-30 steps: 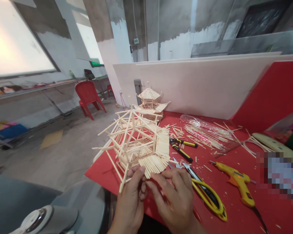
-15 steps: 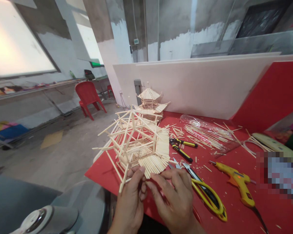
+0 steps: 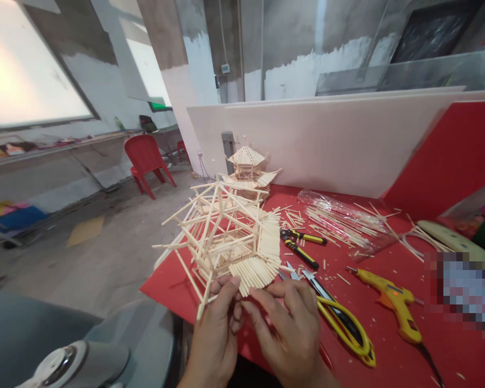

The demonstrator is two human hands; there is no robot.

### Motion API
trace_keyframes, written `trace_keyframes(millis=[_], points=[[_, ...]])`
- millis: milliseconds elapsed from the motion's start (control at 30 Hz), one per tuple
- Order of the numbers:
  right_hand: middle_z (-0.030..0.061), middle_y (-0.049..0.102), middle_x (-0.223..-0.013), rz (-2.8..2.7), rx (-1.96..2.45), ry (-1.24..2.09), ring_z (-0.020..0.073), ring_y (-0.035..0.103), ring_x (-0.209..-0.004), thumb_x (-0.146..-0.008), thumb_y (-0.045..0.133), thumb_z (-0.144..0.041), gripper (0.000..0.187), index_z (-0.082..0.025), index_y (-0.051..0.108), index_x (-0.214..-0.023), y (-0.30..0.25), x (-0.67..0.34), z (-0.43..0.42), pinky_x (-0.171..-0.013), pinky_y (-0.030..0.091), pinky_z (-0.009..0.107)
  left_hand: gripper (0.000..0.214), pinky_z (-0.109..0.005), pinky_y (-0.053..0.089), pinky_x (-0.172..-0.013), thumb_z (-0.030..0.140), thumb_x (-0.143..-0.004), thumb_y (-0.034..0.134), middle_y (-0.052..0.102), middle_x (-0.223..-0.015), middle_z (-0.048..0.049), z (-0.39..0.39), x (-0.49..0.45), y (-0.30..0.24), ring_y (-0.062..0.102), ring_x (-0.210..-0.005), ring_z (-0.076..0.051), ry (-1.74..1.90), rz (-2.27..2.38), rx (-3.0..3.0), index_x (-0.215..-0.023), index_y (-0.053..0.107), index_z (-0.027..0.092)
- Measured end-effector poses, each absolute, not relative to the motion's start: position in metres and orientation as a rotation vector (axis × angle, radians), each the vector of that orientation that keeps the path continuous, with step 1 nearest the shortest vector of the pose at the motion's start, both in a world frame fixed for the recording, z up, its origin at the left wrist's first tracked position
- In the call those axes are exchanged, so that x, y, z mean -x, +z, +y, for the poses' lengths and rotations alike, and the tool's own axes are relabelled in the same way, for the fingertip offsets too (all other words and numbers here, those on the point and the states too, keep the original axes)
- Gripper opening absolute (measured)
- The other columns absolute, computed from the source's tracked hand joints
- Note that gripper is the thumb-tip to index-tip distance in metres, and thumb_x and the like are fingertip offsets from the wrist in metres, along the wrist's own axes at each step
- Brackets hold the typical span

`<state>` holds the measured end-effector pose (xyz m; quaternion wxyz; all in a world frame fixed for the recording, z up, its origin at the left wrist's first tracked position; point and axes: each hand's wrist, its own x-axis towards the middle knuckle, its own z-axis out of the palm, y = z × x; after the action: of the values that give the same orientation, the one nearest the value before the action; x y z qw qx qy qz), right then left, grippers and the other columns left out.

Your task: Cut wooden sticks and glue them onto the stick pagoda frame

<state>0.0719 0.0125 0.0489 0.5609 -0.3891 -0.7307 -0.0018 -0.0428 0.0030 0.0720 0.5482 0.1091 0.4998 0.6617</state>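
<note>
A half-covered pavilion model made of thin wooden sticks leans over the front left of the red table. Its lower roof has a fan of sticks laid side by side on the near side. My left hand is closed on the near edge of the model, thumb against the outermost roof sticks. From the right, my right hand has its thumb and index finger bent together at the ends of those sticks. Whether a loose stick lies between the fingertips is hidden.
On the red table lie pliers, a utility knife, yellow-handled scissors, and a yellow glue gun. Bagged sticks lie farther back. A roofed pagoda model stands behind. A grey-white flask is at lower left.
</note>
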Motion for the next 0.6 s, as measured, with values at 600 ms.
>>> trace_keyframes(millis=[600], points=[[0.0045,0.061,-0.080,-1.735,0.936,-0.005,0.0185,0.053,-0.078,-0.083,0.069,-0.019,0.018,-0.021,0.070,-0.101,0.0474,-0.0725,0.0121,-0.071,0.041,0.035,0.025,-0.016,0.023,-0.037,0.028,-0.067,0.079,0.047,-0.057,0.0087,0.0027,0.0431,0.0723,0.033,-0.042,-0.005,1.538,1.223,-0.258,-0.079,0.058,0.021]])
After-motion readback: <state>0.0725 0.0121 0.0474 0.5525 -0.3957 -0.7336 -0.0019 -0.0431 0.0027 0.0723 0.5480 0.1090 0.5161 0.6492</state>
